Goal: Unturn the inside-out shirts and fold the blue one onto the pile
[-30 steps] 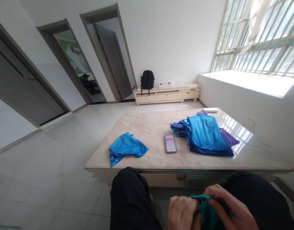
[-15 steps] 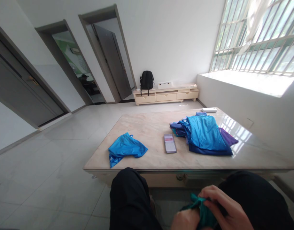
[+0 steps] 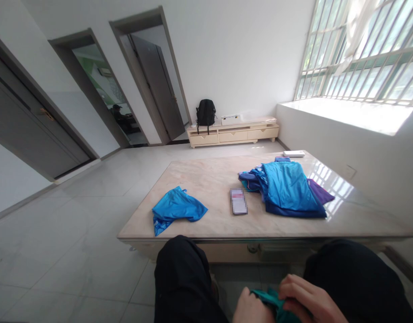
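Low between my knees, a green cloth (image 3: 273,298) is bunched up, its lower part cut off by the frame's bottom edge. My left hand (image 3: 252,308) is closed on the cloth's left side, knuckles up. From the right, my right hand (image 3: 307,297) pinches the same cloth, its fingers curled over the fabric. On the table ahead lies a crumpled blue garment (image 3: 178,207) at the left. A heap of blue and purple garments (image 3: 287,186) rests at the right.
A phone (image 3: 239,201) lies between the two lots of clothes on the marble-topped table (image 3: 206,175). A white box-like object (image 3: 293,154) sits at its far edge. Beyond stand a low cabinet (image 3: 233,134) and a black backpack (image 3: 206,113). Someone (image 3: 120,119) is visible through a doorway.
My left hand has shifted a little to the left and up, and my right hand slightly down. The green cloth is stretched more sideways between them. The table's contents have stayed put.
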Motion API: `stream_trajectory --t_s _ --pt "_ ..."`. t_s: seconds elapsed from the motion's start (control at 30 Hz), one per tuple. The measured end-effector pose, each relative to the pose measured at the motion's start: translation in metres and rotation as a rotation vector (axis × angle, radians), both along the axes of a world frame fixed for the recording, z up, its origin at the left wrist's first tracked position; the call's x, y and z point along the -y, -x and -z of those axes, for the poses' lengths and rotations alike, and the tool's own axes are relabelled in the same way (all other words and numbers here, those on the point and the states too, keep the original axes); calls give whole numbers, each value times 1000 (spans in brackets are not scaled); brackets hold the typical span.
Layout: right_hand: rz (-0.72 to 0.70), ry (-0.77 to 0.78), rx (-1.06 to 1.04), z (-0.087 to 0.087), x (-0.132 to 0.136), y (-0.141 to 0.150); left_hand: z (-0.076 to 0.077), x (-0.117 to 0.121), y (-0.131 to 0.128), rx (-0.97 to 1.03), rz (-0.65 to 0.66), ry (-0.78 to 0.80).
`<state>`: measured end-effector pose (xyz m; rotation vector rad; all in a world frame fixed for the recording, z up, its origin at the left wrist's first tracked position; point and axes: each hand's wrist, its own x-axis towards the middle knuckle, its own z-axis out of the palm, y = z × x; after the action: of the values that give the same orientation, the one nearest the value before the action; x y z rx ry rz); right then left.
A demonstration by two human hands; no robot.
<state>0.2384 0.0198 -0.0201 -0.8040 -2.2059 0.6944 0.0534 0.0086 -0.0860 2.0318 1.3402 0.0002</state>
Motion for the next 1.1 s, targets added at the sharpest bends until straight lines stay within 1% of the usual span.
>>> stream_trajectory --t_s 0.07,0.13,0.2,0.27,0.4,0.47,0.5,0.53,0.63,0.7,0.77,0.87,0.93,0.97,1.03,1.1 --pt "18 19 6 2 -1 -4 -5 1 1 -197 -19 8" --pt "58 42 16 5 -2 -7 -15 3 -1 -334 -24 22" --pt "109 53 29 9 -2 -11 -28 4 -3 -378 -12 -2" --pt "155 53 35 13 -3 -13 -44 5 -1 -381 27 -57" --pt "186 23 8 13 -6 -11 -73 0 11 -414 179 -214" --pt "210 -19 -8 11 -9 -10 -83 -5 18 -416 252 -364" --pt "233 -47 -15 10 -10 -9 -86 -7 21 -400 288 -471" --pt "265 -76 -22 9 -11 -10 -90 -8 24 -374 318 -604" --pt "373 -142 -33 10 -12 -13 -101 -10 29 -261 387 -1070" --pt "424 -190 -31 11 -13 -17 -111 -11 32 -180 407 -1309" --pt "456 -263 -32 10 -14 -21 -120 -13 35 -95 432 -1436" --pt "473 -379 -42 2 -16 -25 -130 -14 42 8 477 -1550" --pt "460 -406 -59 -7 -17 -26 -133 -11 46 20 472 -1620" --pt "456 -397 -75 -12 -18 -25 -134 -9 47 4 439 -1640" --pt "460 -329 -115 -20 -17 -22 -136 -4 47 -28 323 -1658" --pt "499 -226 -161 -26 -15 -16 -138 -1 43 -5 197 -1622"
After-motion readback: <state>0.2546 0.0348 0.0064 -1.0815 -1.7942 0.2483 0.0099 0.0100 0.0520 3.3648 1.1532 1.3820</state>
